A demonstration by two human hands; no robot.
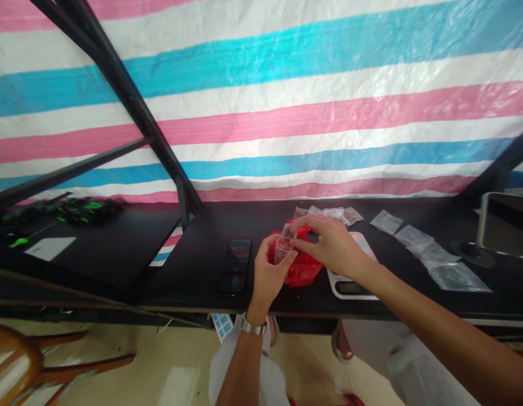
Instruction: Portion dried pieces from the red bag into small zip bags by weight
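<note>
My left hand (270,270), with a metal watch on its wrist, grips a small clear plastic bag (282,251) between thumb and fingers. Close against the bag's top, my right hand (329,239) pinches a small pale, see-through piece (288,230); whether it is part of the bag or separate, I cannot tell. Both hands are over a red plastic bag (304,270) that lies crumpled on the black table. Partly under my right forearm is a white digital scale (340,286).
Several filled small bags (352,215) lie behind the red bag. Flat clear bags (433,251) overlap at right, beside a phone on a stand (504,224). A dark phone (236,265) lies left. Black metal bars (138,113) and a striped sheet (307,101) stand behind.
</note>
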